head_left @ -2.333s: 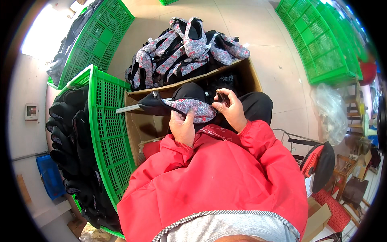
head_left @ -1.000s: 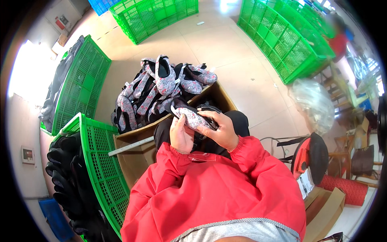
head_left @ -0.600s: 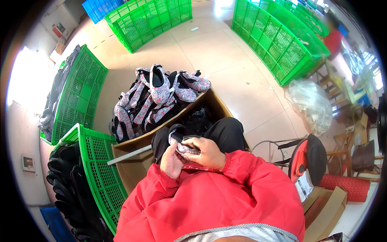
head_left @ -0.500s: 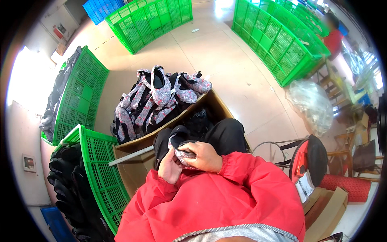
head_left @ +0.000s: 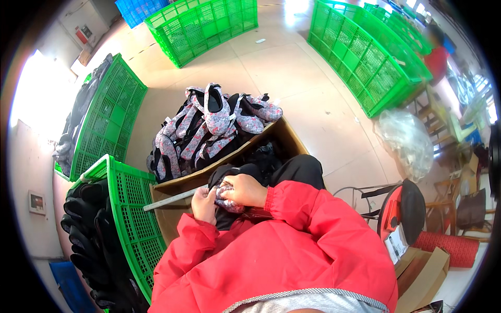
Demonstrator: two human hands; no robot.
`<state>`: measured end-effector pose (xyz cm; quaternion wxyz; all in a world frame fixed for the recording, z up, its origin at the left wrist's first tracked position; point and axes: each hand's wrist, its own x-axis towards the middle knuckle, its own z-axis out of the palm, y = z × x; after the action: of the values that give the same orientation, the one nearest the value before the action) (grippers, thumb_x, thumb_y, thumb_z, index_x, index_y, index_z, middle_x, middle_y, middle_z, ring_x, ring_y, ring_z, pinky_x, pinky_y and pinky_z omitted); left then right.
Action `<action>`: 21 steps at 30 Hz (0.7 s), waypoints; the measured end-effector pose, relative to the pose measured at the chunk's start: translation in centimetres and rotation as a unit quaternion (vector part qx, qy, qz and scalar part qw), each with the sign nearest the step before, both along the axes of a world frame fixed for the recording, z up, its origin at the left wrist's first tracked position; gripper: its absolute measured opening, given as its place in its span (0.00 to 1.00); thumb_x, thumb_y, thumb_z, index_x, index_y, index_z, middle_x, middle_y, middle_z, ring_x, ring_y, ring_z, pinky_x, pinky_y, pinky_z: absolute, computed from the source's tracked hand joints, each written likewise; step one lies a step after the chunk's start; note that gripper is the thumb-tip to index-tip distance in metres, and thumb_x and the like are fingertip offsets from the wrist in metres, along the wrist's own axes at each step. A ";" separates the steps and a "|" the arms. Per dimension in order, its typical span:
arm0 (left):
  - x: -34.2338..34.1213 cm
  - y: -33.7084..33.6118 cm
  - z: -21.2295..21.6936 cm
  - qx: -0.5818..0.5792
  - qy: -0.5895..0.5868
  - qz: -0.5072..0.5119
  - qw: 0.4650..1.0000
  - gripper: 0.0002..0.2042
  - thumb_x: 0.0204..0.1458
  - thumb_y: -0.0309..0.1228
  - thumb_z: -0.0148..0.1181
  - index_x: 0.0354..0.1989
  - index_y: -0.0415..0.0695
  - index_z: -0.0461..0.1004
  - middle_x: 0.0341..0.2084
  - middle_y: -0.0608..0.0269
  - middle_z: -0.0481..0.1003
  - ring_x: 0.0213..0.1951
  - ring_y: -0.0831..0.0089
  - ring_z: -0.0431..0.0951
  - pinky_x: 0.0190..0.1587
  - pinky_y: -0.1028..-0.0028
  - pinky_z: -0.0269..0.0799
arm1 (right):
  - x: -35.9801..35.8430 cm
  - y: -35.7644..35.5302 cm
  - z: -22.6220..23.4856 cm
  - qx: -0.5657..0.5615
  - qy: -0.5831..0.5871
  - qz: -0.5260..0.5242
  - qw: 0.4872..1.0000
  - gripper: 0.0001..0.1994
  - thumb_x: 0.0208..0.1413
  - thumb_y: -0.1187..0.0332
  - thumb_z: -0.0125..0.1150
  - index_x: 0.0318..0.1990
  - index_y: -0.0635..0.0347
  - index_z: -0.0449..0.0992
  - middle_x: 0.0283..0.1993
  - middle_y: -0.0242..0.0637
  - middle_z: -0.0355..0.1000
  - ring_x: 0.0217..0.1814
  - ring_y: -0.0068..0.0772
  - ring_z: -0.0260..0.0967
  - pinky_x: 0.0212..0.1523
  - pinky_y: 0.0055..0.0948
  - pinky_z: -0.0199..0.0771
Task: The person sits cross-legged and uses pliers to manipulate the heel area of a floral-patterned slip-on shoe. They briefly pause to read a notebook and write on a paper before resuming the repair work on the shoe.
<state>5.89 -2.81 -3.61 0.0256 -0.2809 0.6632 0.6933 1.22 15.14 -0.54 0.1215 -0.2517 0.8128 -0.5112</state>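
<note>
Over my lap, my right hand (head_left: 246,190) is closed round a floral-patterned shoe (head_left: 229,205) in grey-white with pink specks; its fingers hide much of the upper part. My left hand (head_left: 204,205) is just left of the shoe, thumb and fingertips pinched together at its edge. Whatever those fingertips hold is too small to make out. Beyond my knees, a heap of matching floral shoes (head_left: 216,119) with black linings is piled at the far side of an open cardboard box (head_left: 288,136). Black material (head_left: 267,156) lies inside the box.
A green crate (head_left: 133,219) of black shoes (head_left: 83,229) stands close on my left, another crate (head_left: 112,115) behind it. More green crates (head_left: 209,23) (head_left: 360,57) stand farther off. A pale bar (head_left: 175,200) crosses the box corner. Clear plastic bags (head_left: 407,141) and a round-seated stool (head_left: 404,208) are right.
My left hand has shifted left and up, from gripping the shoe to pinching at its edge. My right hand and the shoe have moved slightly left, and the shoe is turned.
</note>
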 end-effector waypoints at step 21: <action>5.6 3.2 0.2 -0.033 0.058 -0.010 0.998 0.08 0.51 0.23 0.67 0.32 0.39 0.71 0.27 0.73 0.73 0.26 0.86 0.67 0.28 0.80 0.64 | -2.6 -2.6 -5.7 -0.227 -0.320 -0.088 0.916 0.07 0.48 0.72 0.69 0.32 0.64 0.76 0.29 0.35 0.76 0.30 0.24 0.72 0.33 0.27 0.73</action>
<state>11.51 0.43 -3.39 -0.0145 -0.2343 0.6887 0.6860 -1.41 12.50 -6.25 0.2693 -0.0229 0.6117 -0.7435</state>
